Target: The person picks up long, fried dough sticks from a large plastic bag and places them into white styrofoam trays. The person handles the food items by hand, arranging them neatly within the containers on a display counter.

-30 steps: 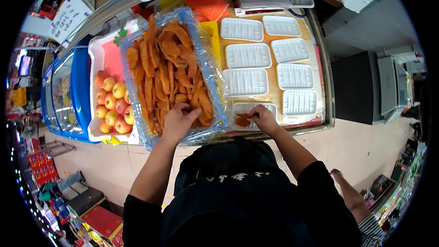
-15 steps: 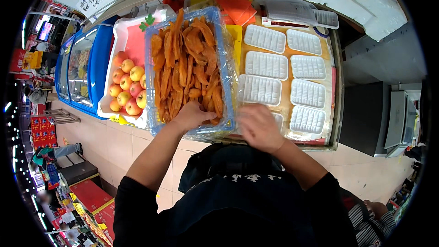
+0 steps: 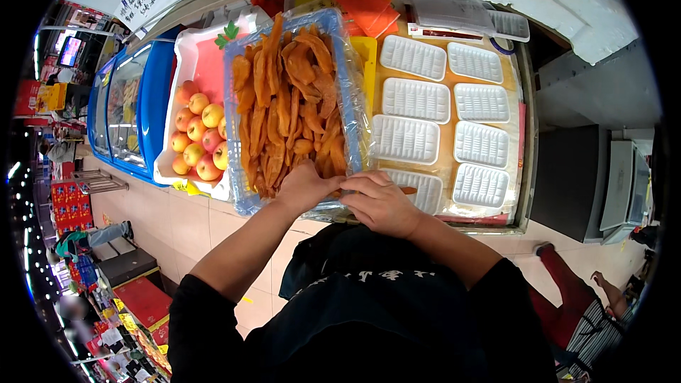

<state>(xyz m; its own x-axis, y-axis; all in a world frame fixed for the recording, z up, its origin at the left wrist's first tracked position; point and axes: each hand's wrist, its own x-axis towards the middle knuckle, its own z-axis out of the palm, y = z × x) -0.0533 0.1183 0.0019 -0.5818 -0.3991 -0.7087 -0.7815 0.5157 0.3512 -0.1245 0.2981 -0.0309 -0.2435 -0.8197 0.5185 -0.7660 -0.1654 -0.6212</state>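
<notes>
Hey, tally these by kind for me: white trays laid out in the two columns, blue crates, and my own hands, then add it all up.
White trays in the two columns: 8
Blue crate: 1
Your left hand and right hand: 2
Total: 11

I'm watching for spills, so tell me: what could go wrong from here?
Pulling at the heaped orange strips with the left hand might drag others over the near rim of the blue crate. The loose clear plastic beside the right hand could snag. The nearest white tray, partly hidden by that hand, might get knocked out of line.
</notes>
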